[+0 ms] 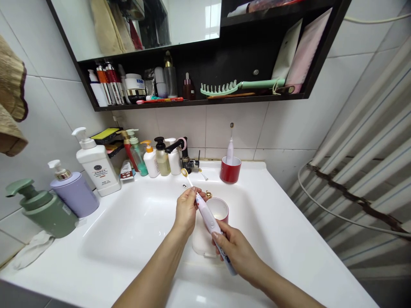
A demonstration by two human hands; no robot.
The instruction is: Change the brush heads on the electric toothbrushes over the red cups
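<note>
Over the sink I hold a pale electric toothbrush (207, 215) on a slant, its brush head pointing up and left towards the faucet. My right hand (237, 246) is wrapped round the lower part of its handle. At the neck, where the brush head joins the handle, the fingers of my left hand (186, 208) are closed in a pinch. Behind the handle stands a red cup (225, 212) with a white inside, partly hidden. Beneath my hands lies a white box-like object (199, 244), mostly covered from view.
A second red cup (230, 173) on the sink's back ledge holds another electric toothbrush (230, 149). The black faucet (184, 156) is at the back. Several pump bottles line the left side, among them a purple one (75, 194). A shelf cabinet (199, 102) hangs above.
</note>
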